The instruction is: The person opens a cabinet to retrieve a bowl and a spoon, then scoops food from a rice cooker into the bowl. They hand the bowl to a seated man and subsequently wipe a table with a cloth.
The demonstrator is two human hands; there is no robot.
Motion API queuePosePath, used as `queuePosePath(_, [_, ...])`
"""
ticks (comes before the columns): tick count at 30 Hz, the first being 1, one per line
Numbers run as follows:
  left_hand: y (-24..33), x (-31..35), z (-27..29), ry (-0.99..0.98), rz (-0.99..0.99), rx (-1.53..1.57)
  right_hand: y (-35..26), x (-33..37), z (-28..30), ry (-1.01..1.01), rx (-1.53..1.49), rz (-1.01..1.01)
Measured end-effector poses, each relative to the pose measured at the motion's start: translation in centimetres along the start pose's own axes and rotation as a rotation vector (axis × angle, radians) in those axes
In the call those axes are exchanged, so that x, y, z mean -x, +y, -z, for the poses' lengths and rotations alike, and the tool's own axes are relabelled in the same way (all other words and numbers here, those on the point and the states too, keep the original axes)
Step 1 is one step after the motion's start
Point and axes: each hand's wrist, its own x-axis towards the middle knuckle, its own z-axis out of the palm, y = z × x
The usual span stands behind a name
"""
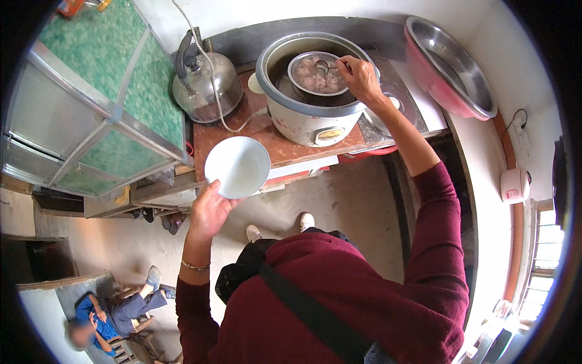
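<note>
My left hand [210,209] grips the rim of a white bowl [237,167], tilted so its inside faces up; it looks empty or nearly so. Over the cooker, my right hand [362,79] is closed round the handle of a metal spoon [322,66]. The spoon's head dips into a round metal pan [303,91] of pinkish-brown lumpy food [311,79] in liquid. That pan sits inside a white rice cooker [291,124] with a grey rim, its lid off. Beside the cooker, partly behind my right forearm, lies a glass lid [382,124].
A metal kettle [209,91] stands left of the cooker, a pale cord [216,103] hanging across it. Left is a green-panelled cabinet [109,79]. Metal and pink basins [451,67] lean at the right wall, near a small pink-white appliance [515,185]. Another person [115,318] sits lower left.
</note>
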Motion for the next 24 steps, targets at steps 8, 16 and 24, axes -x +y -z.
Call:
queuePosePath(8, [-0.2,-1.6,-3.1,-0.008,-0.169,-0.125,2.1,-0.4,1.0,0.019,-0.662,-0.564])
queuePosePath(16, [-0.3,-5.0,-6.6,-0.012,-0.195,0.001,1.6,-0.7,3.3,0.049,-0.710,-0.514])
queuePosePath(24, [-1.4,-8.4,-8.4,0.005,-0.160,0.039,-2.8,-0.9,7.4,0.036,-0.734,-0.379])
